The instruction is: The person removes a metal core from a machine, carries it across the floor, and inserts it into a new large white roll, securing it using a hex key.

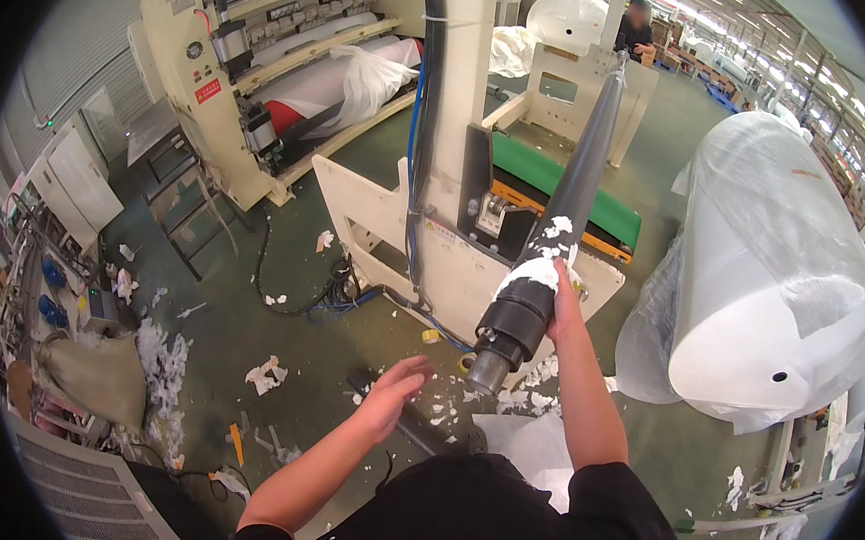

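A plastic-wrapped white roll (765,253) lies right, a pale cabinet (79,185) stands left

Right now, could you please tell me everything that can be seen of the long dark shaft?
The long dark shaft is round and looks metallic, with a thicker black collar and narrower grey tip at its near end. Torn white scraps cling near the collar. It slants away from the person, above the floor; its support is unclear. The right hand touches its right side.
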{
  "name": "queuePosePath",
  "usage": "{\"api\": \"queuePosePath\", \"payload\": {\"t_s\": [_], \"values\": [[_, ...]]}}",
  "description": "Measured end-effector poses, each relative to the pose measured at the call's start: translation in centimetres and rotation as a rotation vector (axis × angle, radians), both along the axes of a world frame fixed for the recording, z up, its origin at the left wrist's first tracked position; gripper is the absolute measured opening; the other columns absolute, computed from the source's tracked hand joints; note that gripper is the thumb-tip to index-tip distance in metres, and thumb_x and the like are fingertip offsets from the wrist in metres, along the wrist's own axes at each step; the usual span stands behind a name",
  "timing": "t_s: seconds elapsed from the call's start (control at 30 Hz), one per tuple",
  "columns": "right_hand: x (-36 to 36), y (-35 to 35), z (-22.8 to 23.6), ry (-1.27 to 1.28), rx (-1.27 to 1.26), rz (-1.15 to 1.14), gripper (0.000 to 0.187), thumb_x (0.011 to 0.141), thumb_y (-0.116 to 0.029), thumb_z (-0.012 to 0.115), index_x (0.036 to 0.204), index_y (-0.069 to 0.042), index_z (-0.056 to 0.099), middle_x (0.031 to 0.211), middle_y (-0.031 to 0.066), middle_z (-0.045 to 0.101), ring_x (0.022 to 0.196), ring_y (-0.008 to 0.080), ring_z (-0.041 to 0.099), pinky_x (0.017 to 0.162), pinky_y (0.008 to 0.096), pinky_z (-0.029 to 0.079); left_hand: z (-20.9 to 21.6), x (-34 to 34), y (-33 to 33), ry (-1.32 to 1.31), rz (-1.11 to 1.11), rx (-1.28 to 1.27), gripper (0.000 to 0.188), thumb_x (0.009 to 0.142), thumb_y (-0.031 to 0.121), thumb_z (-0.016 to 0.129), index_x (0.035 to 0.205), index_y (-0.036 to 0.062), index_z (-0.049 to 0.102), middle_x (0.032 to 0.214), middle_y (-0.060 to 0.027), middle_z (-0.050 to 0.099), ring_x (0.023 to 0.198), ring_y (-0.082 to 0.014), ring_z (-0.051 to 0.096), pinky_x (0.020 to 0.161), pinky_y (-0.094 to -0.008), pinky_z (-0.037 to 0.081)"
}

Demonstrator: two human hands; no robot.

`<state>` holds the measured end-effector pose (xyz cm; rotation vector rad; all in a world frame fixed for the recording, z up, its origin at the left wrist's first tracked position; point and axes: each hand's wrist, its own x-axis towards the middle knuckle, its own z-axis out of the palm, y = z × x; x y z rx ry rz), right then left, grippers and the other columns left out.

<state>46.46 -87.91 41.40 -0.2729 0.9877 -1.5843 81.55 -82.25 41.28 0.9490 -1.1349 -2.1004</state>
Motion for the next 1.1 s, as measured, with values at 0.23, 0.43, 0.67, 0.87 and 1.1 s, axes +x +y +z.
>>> {"api": "queuePosePath", "payload": {"t_s": [0.23,0.43,0.67,0.87,1.1], "values": [[-0.5,-0.3,-0.5,-0.108,-0.053,0.015,0.057,0.092,-0.053,0.058,0.124,-0.006,0.057,0.115,0.0139,0.067,0.103,0.0299,0.066,0.094,0.0453,0.053,-1.1,-8.7,-6.7,-0.124,-0.010,-0.086,0.064,0.100,0.047,0.045,0.147,0.0050,0.037,0.143,-0.0109,0.049,0.130,-0.0233,0.044,0.109,-0.0384,0.029],[-0.7,-0.6,-1.1,-0.168,-0.066,0.009,0.053,0.091,-0.047,0.062,0.124,-0.005,0.057,0.116,0.0134,0.067,0.105,0.0290,0.065,0.095,0.0439,0.051,-0.3,-12.4,-8.2,-0.011,-0.226,0.175,0.067,0.101,0.054,0.035,0.148,0.0053,0.036,0.147,-0.0118,0.044,0.133,-0.0249,0.041,0.112,-0.0437,0.028],[-0.5,-0.7,-1.6,-0.204,-0.066,0.056,0.053,0.091,-0.045,0.065,0.125,-0.005,0.055,0.119,0.0131,0.065,0.108,0.0274,0.063,0.098,0.0427,0.049,0.6,-13.6,-7.1,-0.039,-0.038,0.397,0.048,0.100,0.046,0.045,0.130,0.0090,0.055,0.125,-0.0075,0.061,0.116,-0.0233,0.057,0.100,-0.0401,0.043],[-0.3,-1.2,-2.6,-0.340,-0.139,0.062,0.060,0.092,-0.052,0.058,0.128,-0.005,0.054,0.123,0.0147,0.063,0.113,0.0316,0.061,0.101,0.0475,0.047,0.0,-13.0,-7.5,-0.068,-0.007,0.267,0.048,0.099,0.044,0.050,0.134,0.0110,0.052,0.127,-0.0061,0.060,0.118,-0.0208,0.055,0.101,-0.0387,0.042],[-0.2,-0.9,-1.7,-0.402,-0.130,0.064,0.064,0.091,-0.054,0.058,0.128,-0.002,0.053,0.124,0.0173,0.062,0.114,0.0327,0.060,0.102,0.0463,0.046,-0.3,-13.0,-6.9,0.084,-0.010,0.146,0.069,0.094,0.050,0.054,0.148,0.0098,0.037,0.139,-0.0072,0.050,0.126,-0.0213,0.049,0.105,-0.0387,0.040]]}}
